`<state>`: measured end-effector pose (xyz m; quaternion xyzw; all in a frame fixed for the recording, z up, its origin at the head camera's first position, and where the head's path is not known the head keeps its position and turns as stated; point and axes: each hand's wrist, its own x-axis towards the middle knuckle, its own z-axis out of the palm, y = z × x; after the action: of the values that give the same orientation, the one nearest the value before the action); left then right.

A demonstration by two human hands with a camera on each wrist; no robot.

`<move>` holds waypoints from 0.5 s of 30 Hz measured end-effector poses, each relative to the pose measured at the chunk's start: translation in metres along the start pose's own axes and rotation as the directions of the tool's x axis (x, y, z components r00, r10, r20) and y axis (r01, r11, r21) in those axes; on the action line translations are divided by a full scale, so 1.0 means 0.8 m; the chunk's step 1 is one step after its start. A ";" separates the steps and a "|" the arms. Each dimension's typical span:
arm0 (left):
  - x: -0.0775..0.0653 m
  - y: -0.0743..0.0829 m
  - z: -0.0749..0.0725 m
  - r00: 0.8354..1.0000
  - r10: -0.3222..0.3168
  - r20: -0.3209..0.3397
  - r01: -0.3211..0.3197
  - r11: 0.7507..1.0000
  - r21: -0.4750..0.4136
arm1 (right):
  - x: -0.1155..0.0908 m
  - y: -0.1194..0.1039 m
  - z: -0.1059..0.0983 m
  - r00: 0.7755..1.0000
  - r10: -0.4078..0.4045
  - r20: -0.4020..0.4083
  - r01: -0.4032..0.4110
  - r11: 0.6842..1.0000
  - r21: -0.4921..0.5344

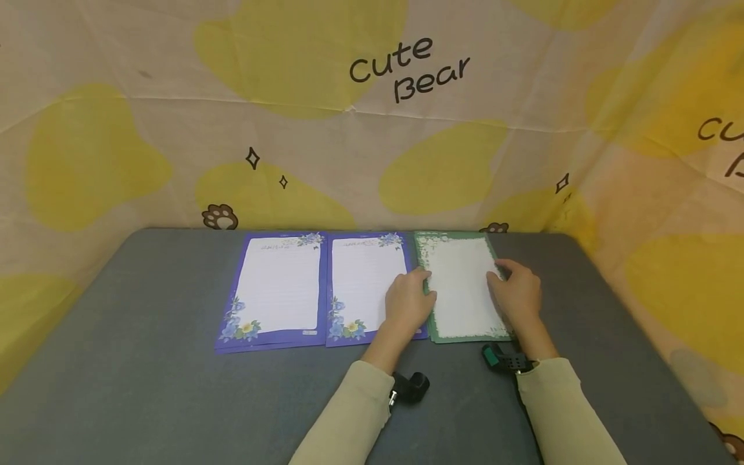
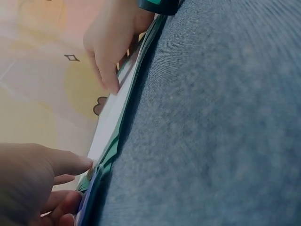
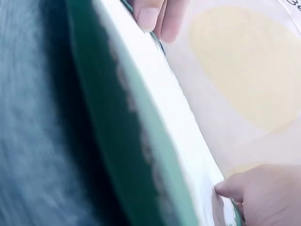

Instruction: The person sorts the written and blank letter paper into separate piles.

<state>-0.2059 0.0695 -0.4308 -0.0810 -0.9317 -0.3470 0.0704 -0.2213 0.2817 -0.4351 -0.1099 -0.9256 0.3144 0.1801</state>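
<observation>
A pile of green-bordered writing paper (image 1: 463, 290) lies on the dark table at the right of a row. At its left edge, my left hand (image 1: 408, 300) pinches the paper between thumb and fingers, with the wrist over the middle purple sheets. My right hand (image 1: 517, 290) grips the opposite edge, its thumb (image 3: 228, 188) on the white face and its other fingers past the side. Green sheet edges (image 2: 113, 143) look slightly fanned in the left wrist view. Purple-bordered writing paper with blue flowers lies in a middle pile (image 1: 366, 278) and a left pile (image 1: 281, 284).
The grey table (image 1: 145, 387) stretches out to both sides and in front of the papers. A printed yellow and cream cloth (image 1: 320, 142) hangs right behind the table's back edge. Black wrist cameras (image 1: 411, 387) sit below both hands, close to the tabletop.
</observation>
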 end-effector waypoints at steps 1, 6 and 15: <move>0.000 -0.001 0.000 1.000 0.002 0.002 -0.002 1.000 0.001 | -0.001 0.000 0.000 1.000 0.002 -0.007 -0.002 1.000 -0.020; 0.000 -0.004 0.000 1.000 0.015 -0.003 -0.015 1.000 0.003 | -0.006 -0.001 0.004 1.000 0.010 -0.019 -0.011 0.998 -0.055; 0.003 -0.004 -0.001 1.000 0.023 0.017 -0.022 1.000 -0.022 | -0.007 0.004 0.011 0.996 0.038 -0.086 -0.039 0.999 -0.016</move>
<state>-0.2085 0.0670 -0.4314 -0.0952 -0.9275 -0.3554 0.0653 -0.2198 0.2779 -0.4452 -0.1427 -0.9175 0.3044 0.2124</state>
